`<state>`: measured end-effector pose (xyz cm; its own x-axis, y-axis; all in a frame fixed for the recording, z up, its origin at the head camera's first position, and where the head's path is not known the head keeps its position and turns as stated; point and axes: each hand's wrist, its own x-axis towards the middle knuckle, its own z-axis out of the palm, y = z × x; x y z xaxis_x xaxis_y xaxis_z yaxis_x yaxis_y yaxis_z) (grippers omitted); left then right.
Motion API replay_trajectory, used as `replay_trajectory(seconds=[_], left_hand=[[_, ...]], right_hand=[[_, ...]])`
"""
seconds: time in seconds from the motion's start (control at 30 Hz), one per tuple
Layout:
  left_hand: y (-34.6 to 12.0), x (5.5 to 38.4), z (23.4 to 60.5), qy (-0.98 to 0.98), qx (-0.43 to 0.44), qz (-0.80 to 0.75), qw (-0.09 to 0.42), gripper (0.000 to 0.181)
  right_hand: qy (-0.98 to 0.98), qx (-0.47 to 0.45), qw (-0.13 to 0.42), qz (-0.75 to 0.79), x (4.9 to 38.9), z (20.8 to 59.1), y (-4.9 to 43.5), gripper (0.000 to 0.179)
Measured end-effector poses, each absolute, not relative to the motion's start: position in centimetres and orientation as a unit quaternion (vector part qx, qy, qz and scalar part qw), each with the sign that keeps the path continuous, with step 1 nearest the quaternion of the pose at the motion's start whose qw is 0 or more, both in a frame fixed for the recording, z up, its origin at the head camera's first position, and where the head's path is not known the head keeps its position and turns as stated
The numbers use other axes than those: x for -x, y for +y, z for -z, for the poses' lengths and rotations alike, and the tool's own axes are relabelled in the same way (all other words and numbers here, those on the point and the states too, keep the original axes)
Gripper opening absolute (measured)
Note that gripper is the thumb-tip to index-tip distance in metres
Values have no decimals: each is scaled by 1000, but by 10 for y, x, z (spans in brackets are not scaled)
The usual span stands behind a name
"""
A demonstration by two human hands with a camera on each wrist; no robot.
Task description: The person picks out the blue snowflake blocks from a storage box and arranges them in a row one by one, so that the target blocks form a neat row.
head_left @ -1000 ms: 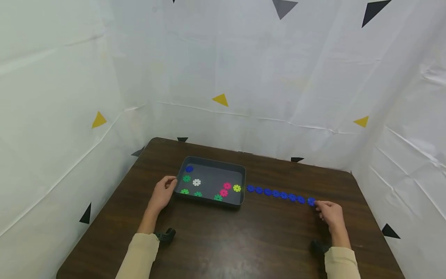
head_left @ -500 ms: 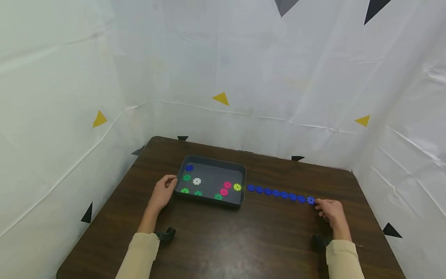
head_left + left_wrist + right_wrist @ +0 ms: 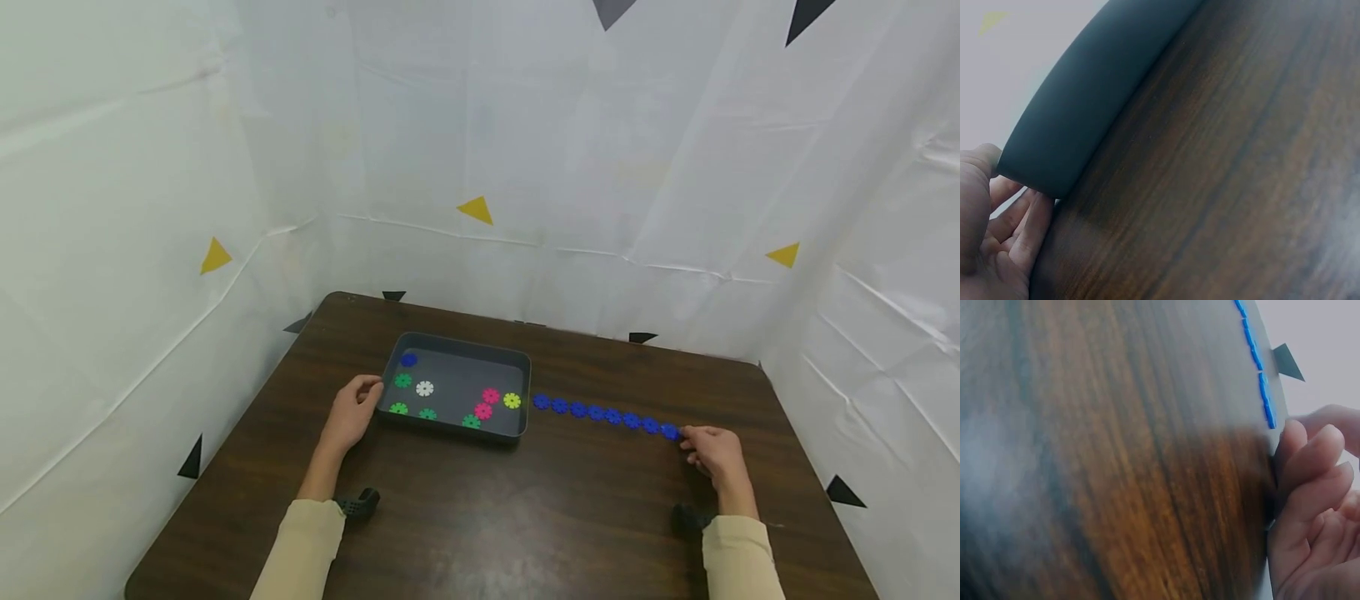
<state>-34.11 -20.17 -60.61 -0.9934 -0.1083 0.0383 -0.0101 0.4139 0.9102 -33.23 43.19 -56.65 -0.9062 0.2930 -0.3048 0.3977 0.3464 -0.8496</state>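
My left hand (image 3: 354,412) grips the left near corner of a dark grey tray (image 3: 457,430). In the left wrist view the thumb lies at the rim and the fingers against the outer wall. Several blue notched plastic discs (image 3: 596,413) run in a row on the table, from the tray's right side toward my right hand (image 3: 714,454). Its thumb and forefinger pinch the last blue disc (image 3: 670,431) at the row's right end, the other fingers curled beneath. The right wrist view shows the fingertips right at the row's end (image 3: 1270,417), partly hiding the disc.
Inside the tray lie a blue disc (image 3: 408,360), a white disc (image 3: 424,389), a yellow disc (image 3: 512,401), pink discs (image 3: 491,396) and several green discs (image 3: 403,381). The brown table (image 3: 480,517) meets white sheeting (image 3: 570,167) at its back.
My right hand has shifted the last blue disc slightly left, from a small gap and a tilt to lying flatter against the row. The left hand stays at the tray.
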Motion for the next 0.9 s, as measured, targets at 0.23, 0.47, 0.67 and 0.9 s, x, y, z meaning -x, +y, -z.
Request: replay_trajectory(seconds=[0.23,0.47,0.67,0.9], left_hand=[[-201,342,605,-841,-34,538,48,51],[-201,344,604,-843,-42,535,43,51],[-201,345,604,-842,-41,537,46,50],[-200,341,607,-845,-36,532,43,50]], right_hand=[[823,-187,41,535,330,564,430,17],[826,-206,29,525,330,563,428,27],[800,-222,40,556,330,561,430,40],[799,-213,52,560,329,561,425,41]])
